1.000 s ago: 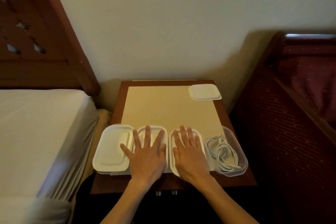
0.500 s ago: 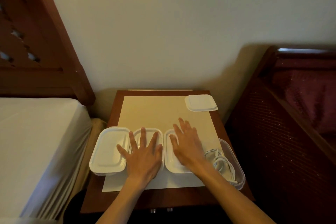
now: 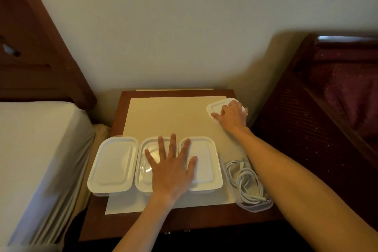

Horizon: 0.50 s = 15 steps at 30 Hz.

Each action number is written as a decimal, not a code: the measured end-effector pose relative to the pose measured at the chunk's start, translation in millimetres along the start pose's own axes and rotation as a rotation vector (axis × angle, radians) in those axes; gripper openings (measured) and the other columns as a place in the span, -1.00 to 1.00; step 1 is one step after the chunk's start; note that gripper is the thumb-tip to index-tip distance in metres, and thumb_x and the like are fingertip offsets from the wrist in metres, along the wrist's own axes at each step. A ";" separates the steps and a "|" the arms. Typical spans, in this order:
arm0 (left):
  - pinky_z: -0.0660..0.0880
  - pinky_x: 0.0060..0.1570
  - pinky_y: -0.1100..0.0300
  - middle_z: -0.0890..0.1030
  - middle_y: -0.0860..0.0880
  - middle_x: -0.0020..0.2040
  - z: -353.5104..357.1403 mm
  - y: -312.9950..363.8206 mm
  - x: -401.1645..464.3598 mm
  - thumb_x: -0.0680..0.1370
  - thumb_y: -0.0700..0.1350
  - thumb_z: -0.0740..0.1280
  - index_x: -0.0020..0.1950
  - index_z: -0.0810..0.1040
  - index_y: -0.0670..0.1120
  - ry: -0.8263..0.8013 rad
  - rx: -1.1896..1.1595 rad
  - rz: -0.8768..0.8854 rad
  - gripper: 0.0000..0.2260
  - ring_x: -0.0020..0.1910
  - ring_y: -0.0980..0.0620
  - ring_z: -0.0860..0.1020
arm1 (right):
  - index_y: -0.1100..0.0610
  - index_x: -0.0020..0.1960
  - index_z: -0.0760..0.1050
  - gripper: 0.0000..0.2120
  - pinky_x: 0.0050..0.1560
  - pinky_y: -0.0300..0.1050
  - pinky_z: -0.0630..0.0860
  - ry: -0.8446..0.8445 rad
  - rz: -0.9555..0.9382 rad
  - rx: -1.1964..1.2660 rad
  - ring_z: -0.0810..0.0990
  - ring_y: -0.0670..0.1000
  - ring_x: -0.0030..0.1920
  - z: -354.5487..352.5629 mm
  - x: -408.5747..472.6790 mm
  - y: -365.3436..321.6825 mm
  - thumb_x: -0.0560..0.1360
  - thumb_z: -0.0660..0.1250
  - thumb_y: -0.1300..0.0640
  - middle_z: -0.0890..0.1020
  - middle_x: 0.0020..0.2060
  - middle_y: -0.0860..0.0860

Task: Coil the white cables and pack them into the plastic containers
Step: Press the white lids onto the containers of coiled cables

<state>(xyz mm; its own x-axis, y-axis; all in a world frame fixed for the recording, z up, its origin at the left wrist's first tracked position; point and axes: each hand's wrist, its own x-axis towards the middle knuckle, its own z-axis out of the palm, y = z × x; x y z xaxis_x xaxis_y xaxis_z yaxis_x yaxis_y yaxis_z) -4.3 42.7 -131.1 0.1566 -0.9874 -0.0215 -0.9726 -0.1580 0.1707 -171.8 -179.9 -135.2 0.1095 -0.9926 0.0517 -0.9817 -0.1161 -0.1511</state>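
Gripping lid [image 3: 217, 106] at table [image 3: 204, 223] corner — right hand [image 3: 232, 117] | left hand [image 3: 170, 170] flat

Right hand [image 3: 232, 115] is off the third closed container [image 3: 202, 164] and now at the table's far right corner, fingers curled over the loose lid [image 3: 216, 107]; left hand [image 3: 170, 166] has slid right, now spanning middle container [image 3: 146, 166] and the third.
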 end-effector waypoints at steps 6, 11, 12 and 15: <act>-0.21 0.39 -0.44 -0.14 0.02 0.61 7.8 -2.1 -1.7 0.56 0.36 -0.22 0.56 -0.13 0.27 0.017 -0.004 0.002 -0.44 0.55 -0.20 -0.27 | 0.14 0.44 0.26 -0.14 0.33 0.18 0.37 -0.117 0.026 0.084 0.33 0.22 0.38 8.7 -9.6 9.2 0.38 0.32 -0.41 0.36 0.39 0.16; -0.24 0.40 -0.42 -0.13 0.03 0.61 8.1 -2.4 -0.9 0.56 0.37 -0.22 0.55 -0.11 0.28 0.024 0.002 0.008 -0.44 0.56 -0.19 -0.26 | 0.17 0.32 0.41 -0.53 0.08 0.01 0.52 -0.044 -0.237 -0.095 0.58 0.14 0.10 -21.1 -18.7 -0.2 0.57 0.22 -0.14 0.59 0.17 0.15; -0.23 0.40 -0.42 -0.12 0.02 0.61 8.0 -2.8 -1.2 0.56 0.37 -0.22 0.55 -0.10 0.28 0.026 0.001 0.008 -0.44 0.56 -0.19 -0.25 | 0.17 0.29 0.44 -0.61 0.05 0.02 0.52 0.004 -0.262 -0.102 0.59 0.14 0.06 -31.0 -22.4 -1.5 0.60 0.18 -0.06 0.61 0.14 0.14; -0.21 0.38 -0.41 0.02 0.01 0.61 8.2 -2.8 -3.2 0.55 0.38 -0.18 0.54 0.05 0.28 0.024 -0.022 0.005 -0.43 0.57 -0.22 -0.11 | 0.11 0.27 0.46 -0.73 0.01 0.07 0.56 0.210 -0.292 0.030 0.62 0.14 -0.02 -67.4 -35.0 4.6 0.63 0.14 0.07 0.64 0.07 0.09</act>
<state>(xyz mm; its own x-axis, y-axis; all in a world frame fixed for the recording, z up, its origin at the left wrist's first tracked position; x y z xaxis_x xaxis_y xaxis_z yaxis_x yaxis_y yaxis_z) -3.5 46.3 -139.6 0.1564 -0.9877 0.0029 -0.9693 -0.1529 0.1926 -190.6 -143.4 -71.1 0.3469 -0.8892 0.2984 -0.9085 -0.3975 -0.1286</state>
